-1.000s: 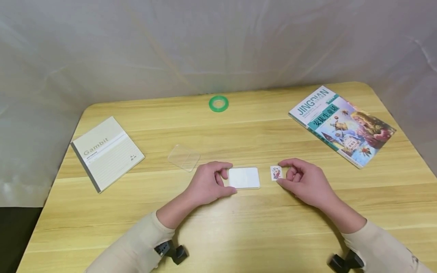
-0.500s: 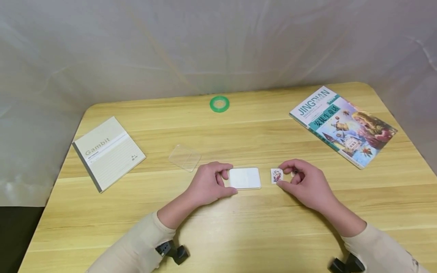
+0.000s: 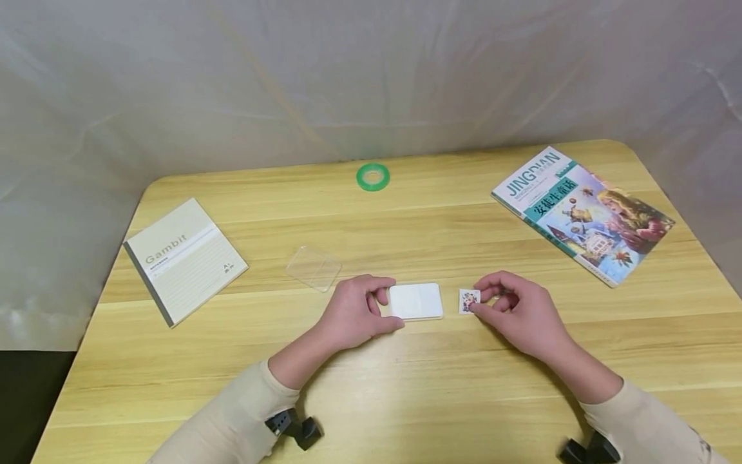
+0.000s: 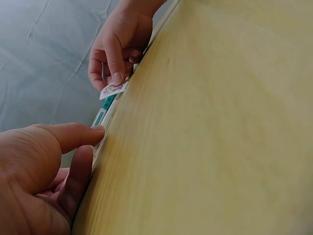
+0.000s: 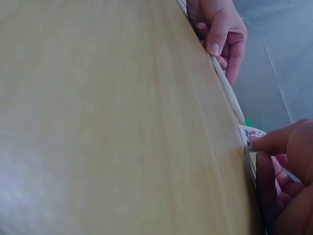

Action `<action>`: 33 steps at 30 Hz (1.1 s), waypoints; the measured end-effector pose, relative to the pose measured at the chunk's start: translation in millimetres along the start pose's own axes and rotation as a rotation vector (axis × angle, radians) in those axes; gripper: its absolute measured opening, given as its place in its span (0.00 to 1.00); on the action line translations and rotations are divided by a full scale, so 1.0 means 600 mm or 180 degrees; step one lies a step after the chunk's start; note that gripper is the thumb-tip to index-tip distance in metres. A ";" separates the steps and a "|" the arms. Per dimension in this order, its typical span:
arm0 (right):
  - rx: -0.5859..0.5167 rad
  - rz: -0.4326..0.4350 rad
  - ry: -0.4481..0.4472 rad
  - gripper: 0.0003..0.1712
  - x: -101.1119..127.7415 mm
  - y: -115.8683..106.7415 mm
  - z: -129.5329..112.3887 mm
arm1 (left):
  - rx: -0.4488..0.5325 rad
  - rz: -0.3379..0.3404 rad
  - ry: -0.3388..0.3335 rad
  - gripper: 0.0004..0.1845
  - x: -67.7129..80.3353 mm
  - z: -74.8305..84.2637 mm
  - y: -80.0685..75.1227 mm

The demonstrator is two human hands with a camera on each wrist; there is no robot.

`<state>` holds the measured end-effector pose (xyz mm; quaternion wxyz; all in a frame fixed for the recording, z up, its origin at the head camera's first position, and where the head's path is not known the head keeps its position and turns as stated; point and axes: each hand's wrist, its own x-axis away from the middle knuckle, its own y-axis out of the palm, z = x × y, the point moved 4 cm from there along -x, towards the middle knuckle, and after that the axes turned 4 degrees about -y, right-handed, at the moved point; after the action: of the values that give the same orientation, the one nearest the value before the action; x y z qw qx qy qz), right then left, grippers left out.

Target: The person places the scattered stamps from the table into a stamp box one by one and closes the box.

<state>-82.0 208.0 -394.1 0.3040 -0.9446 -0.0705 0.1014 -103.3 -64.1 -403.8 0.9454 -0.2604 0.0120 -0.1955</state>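
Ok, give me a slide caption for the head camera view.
Left hand holds a white card stack while right hand pinches a small picture card on the wooden table.

We wear long cream sleeves [image 3: 232, 419] on both arms, with black camera mounts [image 3: 292, 428] strapped under each wrist.

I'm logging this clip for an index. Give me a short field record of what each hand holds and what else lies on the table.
left hand: grips the left edge of a white card stack
right hand: pinches a small picture sticker
table: light wood
far left: Gambit notebook
far right: picture book
back centre: green tape ring
near left hand: clear plastic lid
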 end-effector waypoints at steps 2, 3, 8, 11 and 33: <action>0.0024 0.0016 0.0018 0.12 0.000 0.000 0.000 | -0.0009 0.0007 0.0022 0.31 0.000 0.000 0.000; 0.0019 0.0015 0.0030 0.11 0.000 0.001 0.000 | -0.0016 0.0009 0.0025 0.31 0.001 0.000 -0.001; -0.0130 0.0008 0.0034 0.08 0.001 0.003 -0.005 | -0.0022 0.0014 0.0060 0.31 0.001 0.000 -0.001; -0.0245 -0.0017 0.0055 0.07 0.001 0.005 -0.012 | -0.0017 0.0009 0.0066 0.31 0.000 0.000 -0.001; -0.0849 -0.0397 0.0210 0.11 -0.044 0.069 -0.052 | -0.0052 -0.0045 0.0007 0.33 -0.001 -0.001 -0.001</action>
<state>-97.2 152.1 -389.5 0.1837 -0.9732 -0.1318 0.0409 -104.3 -64.4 -404.1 0.9418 -0.2681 0.0128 -0.2024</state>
